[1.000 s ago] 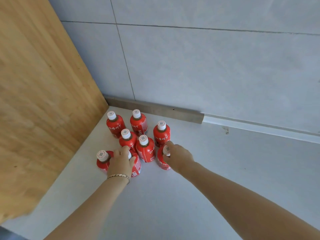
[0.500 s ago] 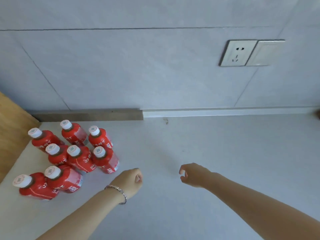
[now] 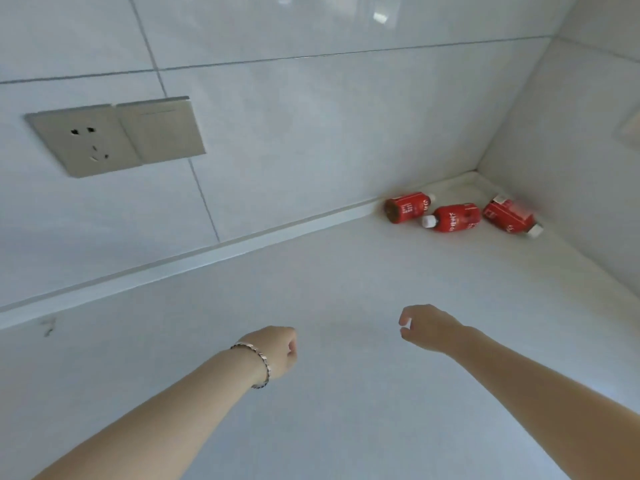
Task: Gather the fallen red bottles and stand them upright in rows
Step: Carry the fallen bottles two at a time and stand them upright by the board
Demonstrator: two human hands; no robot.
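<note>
Three red bottles with white caps lie on their sides in the far right corner of the white counter: one (image 3: 408,207) against the back wall, one (image 3: 455,218) in the middle, one (image 3: 509,216) nearest the right wall. My left hand (image 3: 277,351), with a bracelet on the wrist, hovers over the counter with its fingers curled in and holds nothing. My right hand (image 3: 427,326) is to its right, fingers loosely curved and apart, empty. Both hands are well short of the bottles. The standing bottles are out of view.
A grey socket and switch plate (image 3: 116,135) sits on the tiled back wall at the left. A right wall (image 3: 571,168) meets the back wall behind the bottles. A small dark mark (image 3: 48,325) is on the counter at the left.
The view has swung right, away from the standing group of bottles, and the three fallen bottles in the corner have come into sight. Both hands stay empty.
</note>
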